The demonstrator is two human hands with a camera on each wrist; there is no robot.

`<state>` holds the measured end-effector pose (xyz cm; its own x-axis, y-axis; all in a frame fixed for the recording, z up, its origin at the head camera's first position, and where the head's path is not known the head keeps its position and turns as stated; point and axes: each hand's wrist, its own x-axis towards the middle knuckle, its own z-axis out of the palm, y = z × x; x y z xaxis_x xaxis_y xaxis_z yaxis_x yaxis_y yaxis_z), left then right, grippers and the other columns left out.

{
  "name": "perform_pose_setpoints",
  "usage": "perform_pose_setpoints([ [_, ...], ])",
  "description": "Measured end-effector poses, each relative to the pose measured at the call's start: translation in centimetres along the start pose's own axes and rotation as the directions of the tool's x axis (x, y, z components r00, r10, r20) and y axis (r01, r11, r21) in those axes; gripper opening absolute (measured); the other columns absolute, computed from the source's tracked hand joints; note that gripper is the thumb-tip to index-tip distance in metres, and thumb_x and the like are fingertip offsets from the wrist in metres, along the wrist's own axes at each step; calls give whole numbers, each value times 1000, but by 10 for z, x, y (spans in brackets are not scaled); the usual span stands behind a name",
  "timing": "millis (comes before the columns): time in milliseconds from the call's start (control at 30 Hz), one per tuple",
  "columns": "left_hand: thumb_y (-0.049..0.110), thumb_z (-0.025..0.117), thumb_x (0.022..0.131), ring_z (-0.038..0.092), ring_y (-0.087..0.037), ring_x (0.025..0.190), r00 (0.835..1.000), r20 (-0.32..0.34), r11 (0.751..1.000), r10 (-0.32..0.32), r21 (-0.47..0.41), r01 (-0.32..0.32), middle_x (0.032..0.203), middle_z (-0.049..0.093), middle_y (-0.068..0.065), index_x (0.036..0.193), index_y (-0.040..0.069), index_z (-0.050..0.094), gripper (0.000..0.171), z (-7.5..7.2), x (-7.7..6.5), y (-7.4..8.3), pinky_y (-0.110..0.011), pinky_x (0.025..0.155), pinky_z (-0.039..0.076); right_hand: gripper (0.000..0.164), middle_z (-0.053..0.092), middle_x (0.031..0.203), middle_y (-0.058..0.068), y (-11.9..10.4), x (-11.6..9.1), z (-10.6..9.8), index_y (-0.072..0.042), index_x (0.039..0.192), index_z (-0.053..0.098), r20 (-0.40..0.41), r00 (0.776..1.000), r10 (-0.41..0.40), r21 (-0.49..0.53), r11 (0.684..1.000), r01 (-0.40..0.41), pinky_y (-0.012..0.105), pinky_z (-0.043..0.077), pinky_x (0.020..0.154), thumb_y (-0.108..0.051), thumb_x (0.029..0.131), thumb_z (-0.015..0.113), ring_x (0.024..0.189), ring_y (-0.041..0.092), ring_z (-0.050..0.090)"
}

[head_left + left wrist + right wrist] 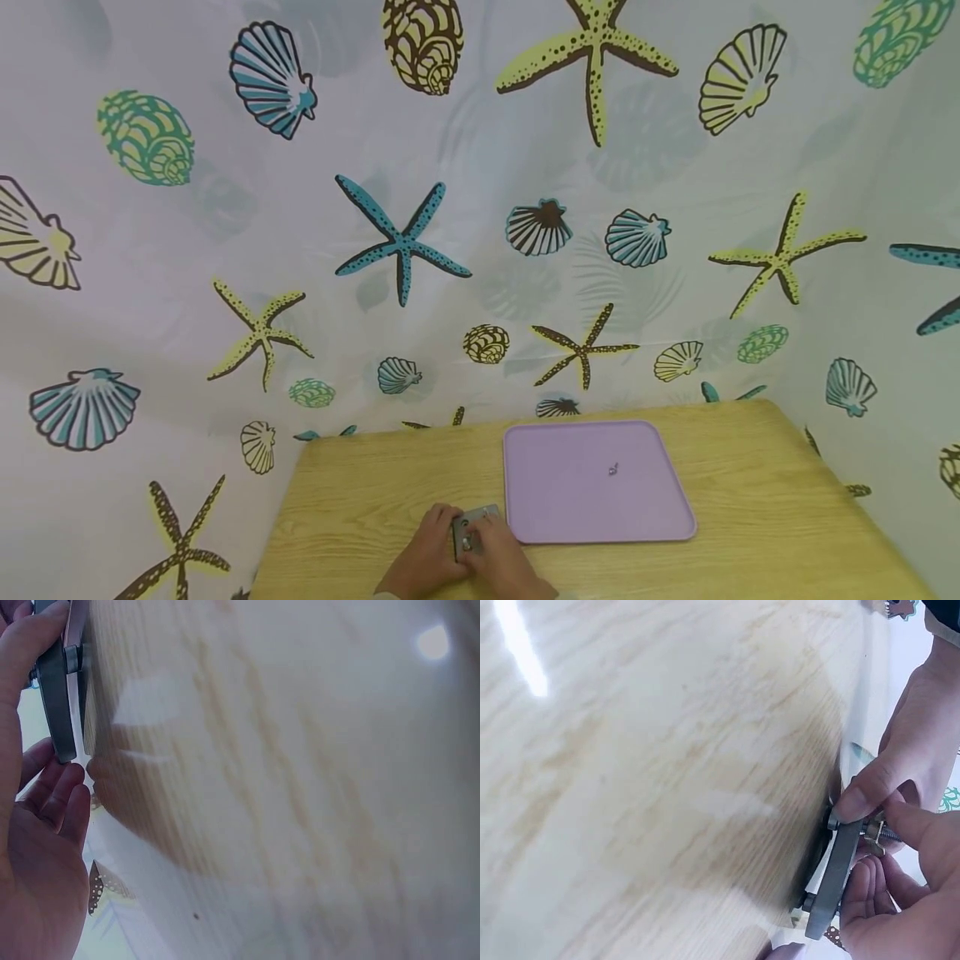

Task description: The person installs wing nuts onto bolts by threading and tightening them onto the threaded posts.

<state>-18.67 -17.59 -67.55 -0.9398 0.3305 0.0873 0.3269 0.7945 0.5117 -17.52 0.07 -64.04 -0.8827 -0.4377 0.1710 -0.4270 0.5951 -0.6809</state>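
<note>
On the wooden table's near side, a flat grey plate point(459, 550) is held between both hands. My left hand point(423, 557) grips it by its left side, the thumb point(37, 634) laid along it in the left wrist view. Seen edge-on in the right wrist view, the plate point(831, 881) has a threaded bolt point(889, 834) standing out from one face, with a wing nut point(874, 841) on it. My right hand point(896, 922) pinches at this wing nut, its fingers partly covering it. Dark bolt heads point(807, 901) show on the plate's other face.
A lilac tray point(570, 492) lies just right of the hands. On it are small metal pieces point(613, 469). The wooden table point(360, 483) is closed in by white curtains point(480, 167) printed with shells and starfish.
</note>
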Motion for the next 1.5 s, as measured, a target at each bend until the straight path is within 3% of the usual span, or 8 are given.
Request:
perform_pose_setpoints([
  [333, 59, 65, 74, 42, -9, 98, 1000, 11, 1000, 5, -18, -4, 117, 42, 3, 127, 13, 44, 73, -1, 0, 0, -33, 84, 45, 13, 56, 85, -5, 1, -5, -3, -9, 92, 63, 9, 998, 55, 63, 996, -55, 26, 46, 66, -18, 83, 69, 77, 6, 50],
  [500, 53, 68, 72, 42, -8, 100, 1000, 6, 1000, -4, -10, 4, 118, 42, 4, 127, 14, 45, 71, 2, 0, -1, -33, 87, 45, 4, 56, 81, -10, 0, -5, -2, -12, 87, 65, 64, 992, 111, 119, 986, -118, 25, 46, 63, -14, 84, 67, 73, 5, 51],
  [733, 44, 71, 70, 42, -10, 101, 1000, 16, 1000, -2, -4, 2, 115, 42, 4, 126, 13, 46, 69, 2, 1, -3, -37, 89, 44, 3, 56, 79, -11, 0, -2, 2, -13, 84, 65, 86, 989, 117, 122, 984, -127, 24, 44, 62, -15, 83, 68, 72, 3, 50],
  [900, 45, 70, 72, 42, -12, 103, 1000, 4, 1000, 20, 1, -20, 115, 42, 3, 125, 13, 46, 67, 2, 1, -3, -38, 89, 44, 11, 50, 82, -8, -1, -2, 3, -14, 87, 57, -4, 997, 74, 118, 990, -73, 23, 42, 61, -16, 84, 68, 73, 4, 46],
  [1100, 45, 70, 72, 43, -15, 108, 1000, 2, 1000, 26, 8, -26, 117, 43, 1, 124, 12, 47, 66, -1, 1, -1, -40, 92, 43, 18, 52, 94, -3, 0, 0, 4, -12, 94, 57, -64, 998, 21, 36, 999, -19, 27, 46, 70, -20, 84, 69, 86, 11, 50],
  [1267, 43, 70, 71, 43, -14, 108, 1000, 7, 1000, 16, 19, -16, 117, 43, 1, 125, 12, 46, 67, 0, 1, -1, -39, 92, 43, 16, 55, 91, -4, 0, 2, 6, -10, 94, 60, -47, 998, 50, 26, 998, -49, 27, 45, 69, -20, 84, 68, 83, 10, 50],
  [1500, 49, 69, 72, 43, -15, 107, 1000, 22, 1000, -5, 28, 5, 119, 43, -1, 126, 11, 46, 69, -1, 1, 0, -39, 91, 44, 18, 54, 80, -9, -1, 1, 8, -6, 98, 61, 29, 996, 81, 116, 990, -84, 23, 44, 60, -11, 82, 69, 71, 3, 49],
])
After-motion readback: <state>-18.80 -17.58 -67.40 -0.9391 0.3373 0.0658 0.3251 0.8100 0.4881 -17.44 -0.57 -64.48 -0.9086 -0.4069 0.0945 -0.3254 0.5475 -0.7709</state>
